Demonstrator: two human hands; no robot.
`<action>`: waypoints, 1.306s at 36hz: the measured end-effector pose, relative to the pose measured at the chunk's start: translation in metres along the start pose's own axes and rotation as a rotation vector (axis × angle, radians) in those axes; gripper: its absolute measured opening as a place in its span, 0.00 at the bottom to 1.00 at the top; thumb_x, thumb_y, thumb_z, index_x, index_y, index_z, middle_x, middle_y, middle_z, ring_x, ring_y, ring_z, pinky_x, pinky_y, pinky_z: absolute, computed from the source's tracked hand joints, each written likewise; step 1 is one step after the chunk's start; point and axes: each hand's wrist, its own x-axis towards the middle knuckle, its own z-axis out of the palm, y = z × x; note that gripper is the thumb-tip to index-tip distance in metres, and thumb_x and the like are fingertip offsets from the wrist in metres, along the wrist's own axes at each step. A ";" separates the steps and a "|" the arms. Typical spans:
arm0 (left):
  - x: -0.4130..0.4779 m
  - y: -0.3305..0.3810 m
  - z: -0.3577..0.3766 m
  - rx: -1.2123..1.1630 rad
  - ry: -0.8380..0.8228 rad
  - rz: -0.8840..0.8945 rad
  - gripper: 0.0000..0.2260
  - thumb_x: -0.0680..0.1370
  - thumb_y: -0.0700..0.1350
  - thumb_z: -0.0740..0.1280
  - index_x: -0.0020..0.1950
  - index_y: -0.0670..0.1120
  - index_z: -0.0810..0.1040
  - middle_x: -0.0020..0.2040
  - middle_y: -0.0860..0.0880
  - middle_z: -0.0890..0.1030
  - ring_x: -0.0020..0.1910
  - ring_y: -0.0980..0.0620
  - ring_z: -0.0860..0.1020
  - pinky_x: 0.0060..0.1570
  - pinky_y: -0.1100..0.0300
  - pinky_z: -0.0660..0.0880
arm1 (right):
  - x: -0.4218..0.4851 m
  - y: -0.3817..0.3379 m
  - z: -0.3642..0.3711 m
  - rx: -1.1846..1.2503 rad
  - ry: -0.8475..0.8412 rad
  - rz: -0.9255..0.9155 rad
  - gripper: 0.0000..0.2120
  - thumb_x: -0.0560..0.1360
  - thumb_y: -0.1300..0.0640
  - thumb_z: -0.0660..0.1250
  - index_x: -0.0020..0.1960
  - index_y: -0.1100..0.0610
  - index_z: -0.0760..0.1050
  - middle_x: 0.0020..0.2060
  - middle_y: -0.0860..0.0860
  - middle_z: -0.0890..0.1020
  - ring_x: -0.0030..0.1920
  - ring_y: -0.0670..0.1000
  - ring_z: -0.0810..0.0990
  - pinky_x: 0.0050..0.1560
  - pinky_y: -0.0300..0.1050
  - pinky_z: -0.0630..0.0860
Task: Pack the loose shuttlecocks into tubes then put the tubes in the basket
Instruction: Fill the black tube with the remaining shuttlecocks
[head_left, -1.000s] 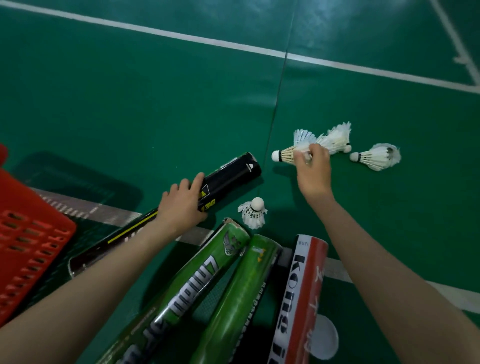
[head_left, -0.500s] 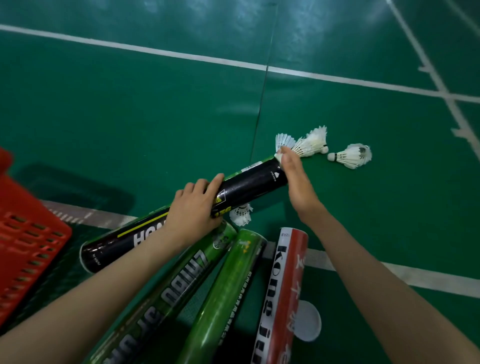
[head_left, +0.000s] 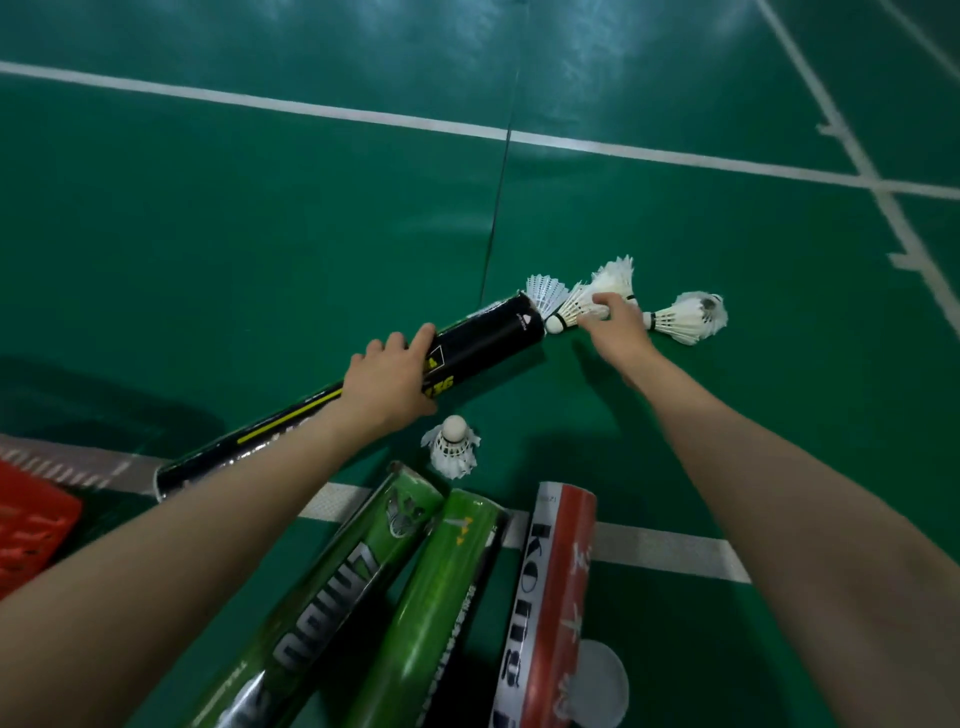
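My left hand (head_left: 392, 384) grips a long black tube (head_left: 488, 338) that lies slantwise on the green floor, its open mouth pointing up and right. The white feathers of one shuttlecock (head_left: 545, 292) stick out at that mouth. Just right of it, my right hand (head_left: 615, 325) pinches a second shuttlecock (head_left: 574, 306), whose cork points at the tube's mouth. A third shuttlecock (head_left: 685, 318) lies on the floor beyond my right hand. A fourth shuttlecock (head_left: 452, 451) stands cork-up below the black tube. A corner of the red basket (head_left: 31, 525) shows at the left edge.
Two green tubes (head_left: 332, 587) (head_left: 441, 592) and a red-and-white tube (head_left: 553, 587) lie side by side between my forearms. A white lid (head_left: 602, 680) rests beside the red-and-white tube. White court lines cross the floor.
My left hand brought the black tube's mouth up to the shuttlecocks. My right hand pushed one shuttlecock into the mouth, let it go, and shifted right onto the second shuttlecock.
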 end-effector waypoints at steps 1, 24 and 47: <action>0.003 0.001 0.003 -0.006 -0.016 -0.008 0.43 0.71 0.54 0.73 0.77 0.50 0.49 0.66 0.40 0.68 0.65 0.37 0.67 0.61 0.43 0.68 | 0.007 -0.001 -0.001 -0.049 0.012 -0.003 0.23 0.78 0.55 0.64 0.72 0.56 0.65 0.72 0.58 0.63 0.69 0.59 0.66 0.70 0.49 0.62; 0.028 -0.012 0.039 -0.121 -0.110 -0.039 0.44 0.69 0.53 0.74 0.77 0.51 0.50 0.65 0.41 0.70 0.62 0.38 0.70 0.61 0.43 0.69 | 0.012 -0.008 0.044 -0.418 0.147 -0.314 0.09 0.79 0.55 0.59 0.53 0.57 0.75 0.54 0.56 0.77 0.59 0.58 0.70 0.61 0.54 0.64; -0.025 0.004 0.007 -0.124 0.177 0.187 0.41 0.70 0.55 0.73 0.77 0.54 0.52 0.63 0.46 0.72 0.57 0.43 0.71 0.56 0.51 0.68 | -0.090 -0.010 0.006 0.483 -0.215 -0.253 0.24 0.83 0.46 0.46 0.77 0.52 0.54 0.73 0.43 0.61 0.68 0.35 0.58 0.68 0.28 0.54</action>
